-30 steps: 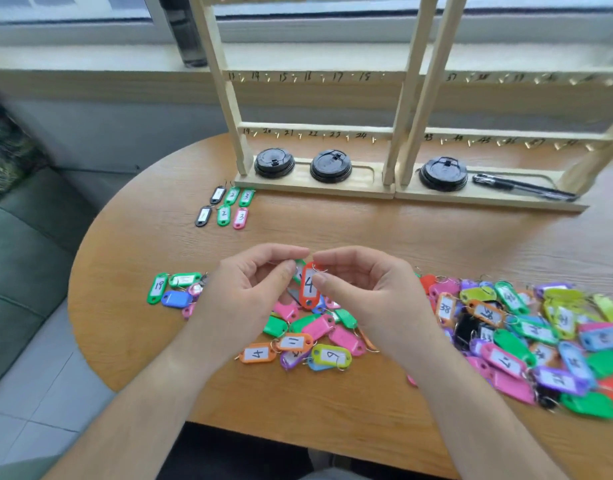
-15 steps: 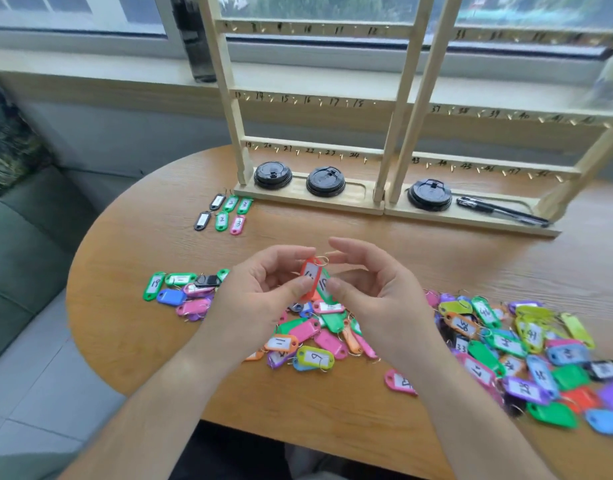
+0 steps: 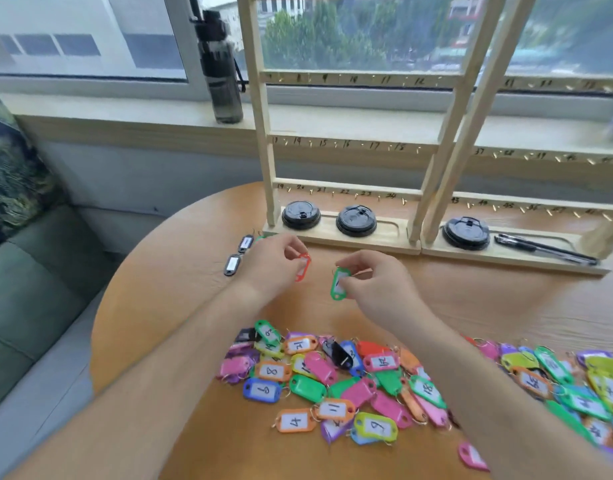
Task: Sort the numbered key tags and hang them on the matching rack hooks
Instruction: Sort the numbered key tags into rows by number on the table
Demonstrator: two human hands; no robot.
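starting at the near edge, what's there?
— the unsorted pile of key tags (image 3: 332, 386), heaped loose on the desk (image 3: 180, 306) between and under the forearms. one pink tag lies apart, nearest of all.

and the hands?
— beyond the pile, above bare wood. the left hand (image 3: 274, 265) pinches an orange tag (image 3: 303, 268) by its top so it dangles. the right hand (image 3: 374, 285) pinches a green tag (image 3: 339, 284) near its upper end. i'd judge they're gripped at the ring end so the label hangs readable and the ring is free for a hook. both numbers are too blurred to read.

room to move?
— open desk ahead of both hands, up to the base of the rack (image 3: 346, 143). two black tags (image 3: 233, 265) lie just left of the left hand, probably a set-aside row. black lids (image 3: 301, 214) sit in the base tray under the lowest rail, so a low hook calls for care not to knock them. the hooks that show look bare, so hanging has hardly begun.
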